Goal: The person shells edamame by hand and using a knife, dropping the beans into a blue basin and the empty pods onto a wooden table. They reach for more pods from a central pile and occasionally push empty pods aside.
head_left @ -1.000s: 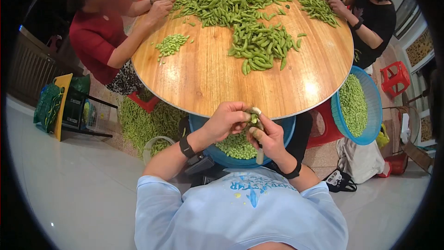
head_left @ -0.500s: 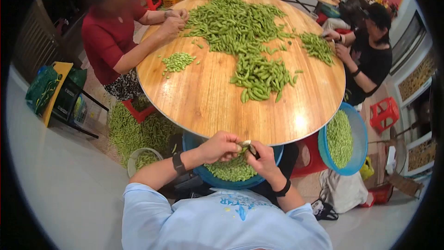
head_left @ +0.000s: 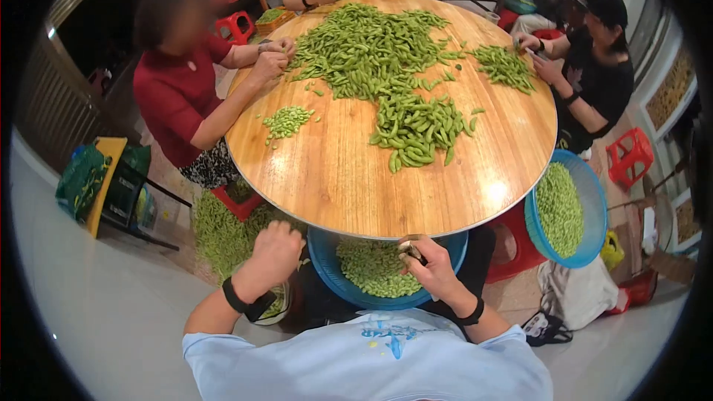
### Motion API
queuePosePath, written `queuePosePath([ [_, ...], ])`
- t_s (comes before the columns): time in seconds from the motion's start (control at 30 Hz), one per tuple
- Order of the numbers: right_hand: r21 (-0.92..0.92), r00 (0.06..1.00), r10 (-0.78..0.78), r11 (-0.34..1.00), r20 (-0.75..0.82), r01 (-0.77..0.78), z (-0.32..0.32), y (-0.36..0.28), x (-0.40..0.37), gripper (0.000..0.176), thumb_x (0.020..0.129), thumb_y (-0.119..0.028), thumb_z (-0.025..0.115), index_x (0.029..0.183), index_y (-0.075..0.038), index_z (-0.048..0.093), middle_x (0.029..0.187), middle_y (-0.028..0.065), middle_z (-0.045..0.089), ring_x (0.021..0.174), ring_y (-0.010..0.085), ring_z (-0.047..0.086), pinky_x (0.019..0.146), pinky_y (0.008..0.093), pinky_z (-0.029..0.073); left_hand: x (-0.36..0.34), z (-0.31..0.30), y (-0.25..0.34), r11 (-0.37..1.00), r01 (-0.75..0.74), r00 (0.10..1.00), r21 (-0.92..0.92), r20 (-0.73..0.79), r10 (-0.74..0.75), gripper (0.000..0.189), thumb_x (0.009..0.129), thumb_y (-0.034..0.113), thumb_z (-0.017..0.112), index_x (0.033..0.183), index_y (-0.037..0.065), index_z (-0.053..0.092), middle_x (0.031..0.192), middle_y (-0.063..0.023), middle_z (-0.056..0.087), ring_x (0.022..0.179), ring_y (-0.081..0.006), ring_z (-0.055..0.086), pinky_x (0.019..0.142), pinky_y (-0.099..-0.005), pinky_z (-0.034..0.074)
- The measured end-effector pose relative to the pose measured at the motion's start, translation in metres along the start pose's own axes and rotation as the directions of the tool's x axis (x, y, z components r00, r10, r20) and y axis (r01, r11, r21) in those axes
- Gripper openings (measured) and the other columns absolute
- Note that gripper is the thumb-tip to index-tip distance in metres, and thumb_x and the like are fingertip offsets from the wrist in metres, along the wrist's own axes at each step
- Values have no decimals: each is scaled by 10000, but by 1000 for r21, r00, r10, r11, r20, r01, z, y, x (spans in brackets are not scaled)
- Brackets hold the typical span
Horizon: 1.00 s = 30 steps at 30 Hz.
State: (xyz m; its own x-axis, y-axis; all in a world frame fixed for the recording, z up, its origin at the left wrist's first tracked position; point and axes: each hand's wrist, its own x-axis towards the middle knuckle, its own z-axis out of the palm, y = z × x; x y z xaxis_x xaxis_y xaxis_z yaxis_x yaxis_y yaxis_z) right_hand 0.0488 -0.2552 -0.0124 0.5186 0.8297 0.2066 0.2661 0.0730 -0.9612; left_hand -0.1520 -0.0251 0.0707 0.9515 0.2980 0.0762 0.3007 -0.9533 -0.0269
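Observation:
My right hand [head_left: 434,267] is closed around a small tool with a dark handle [head_left: 413,252], just below the table's near edge. Under it stands a blue basin [head_left: 321,267] holding shelled green beans [head_left: 371,263]. My left hand [head_left: 276,252] is out to the left of the basin, its back toward me and its fingers blurred. Below that wrist, a pale bucket [head_left: 284,310] with green pods inside is partly covered by my forearm. Empty green pods [head_left: 223,241] are heaped on the floor beyond it.
A round wooden table [head_left: 312,178] bears a large heap of green pods [head_left: 371,48] and a small bean pile [head_left: 287,122]. People sit around it, including one in red [head_left: 171,96] and one in black [head_left: 601,70]. Another blue basin [head_left: 594,208] with beans stands right.
My hands have parted: the left swung left, away from the basin, while the right stayed over it with the tool. The pod between them no longer shows there. My view has shifted slightly.

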Motion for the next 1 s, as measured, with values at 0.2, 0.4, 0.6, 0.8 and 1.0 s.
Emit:
queuePosePath([
  [0.2, 523, 892, 391, 724, 226, -449, 3, -2, -13, 157, 961, -104, 461, 1022, 0, 563, 801, 78, 586, 549, 92, 550, 405, 207, 364, 139, 34, 20, 794, -213, 971, -569, -213, 107, 143, 815, 125, 605, 867, -8, 600, 825, -212, 603, 794, -413, 583, 689, -463, 476],
  [0.4, 735, 851, 478, 494, 216, -464, 3, 10, -23, 183, 962, -105, 446, 1059, 15, 545, 719, 47, 499, 502, 88, 418, 417, 218, 326, 220, 71, 45, 846, 76, 992, -527, -50, -120, 288, 713, 191, 724, 852, -38, 618, 796, -239, 628, 767, -400, 616, 663, -433, 494],
  [0.6, 707, 881, 397, 544, 258, -452, 9, 14, -26, 232, 979, -127, 406, 1142, 6, 505, 744, 52, 488, 524, 93, 419, 443, 218, 338, 211, 73, 21, 865, 11, 998, -502, -52, -42, 217, 759, 90, 622, 918, -55, 588, 864, -267, 616, 799, -435, 607, 692, -474, 483],
  [0.8, 657, 934, 332, 676, 134, -334, 7, 8, -8, 278, 983, -184, 423, 1208, -32, 481, 707, 41, 481, 485, 96, 432, 423, 220, 350, 169, 76, 30, 815, -183, 912, -550, -404, -68, 191, 859, 73, 567, 1013, -40, 570, 762, -164, 624, 641, -313, 608, 576, -381, 474],
  [1.0, 735, 957, 288, 638, 46, -228, -1, -14, 21, 349, 987, -165, 426, 1311, -34, 424, 782, 40, 500, 538, 83, 450, 437, 210, 363, 111, 43, 72, -103, 365, 931, -925, 358, 77, 168, 959, 132, 512, 1061, 19, 584, 736, 19, 554, 598, -16, 484, 492, -164, 385],
])
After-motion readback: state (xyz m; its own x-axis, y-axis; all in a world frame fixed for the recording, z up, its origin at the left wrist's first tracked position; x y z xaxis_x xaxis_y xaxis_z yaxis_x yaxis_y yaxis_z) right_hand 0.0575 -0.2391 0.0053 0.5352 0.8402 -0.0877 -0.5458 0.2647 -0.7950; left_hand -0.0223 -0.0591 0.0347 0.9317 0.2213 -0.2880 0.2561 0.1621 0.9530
